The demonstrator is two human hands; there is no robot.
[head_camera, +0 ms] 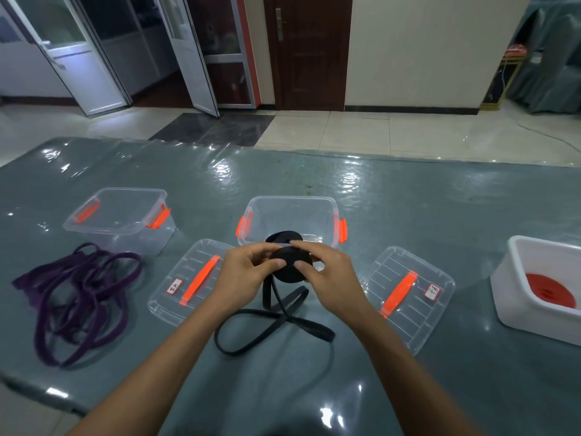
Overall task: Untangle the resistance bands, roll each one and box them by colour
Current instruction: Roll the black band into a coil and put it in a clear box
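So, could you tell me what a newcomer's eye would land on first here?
The left hand and right hand grip a half-rolled black band at centre, its tail looping on the table. Tangled purple bands lie far left; a red roll sits in the white tub at right.

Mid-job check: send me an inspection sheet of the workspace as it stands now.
Surface: table under a glossy grey-green cover.
Job's things: black band half rolled, its tail looped on the table; black roll in the middle clear box; purple bands tangled at left; left clear box looks empty; red roll in the white tub.
Clutter: left lid and right lid lying flat in front of the boxes.
Grips: left hand and right hand both pinch the black band's rolled part.
Cables: thin cord-like line on the floor, far right.
Surroundings: tiled floor, brown door, open glass doors.
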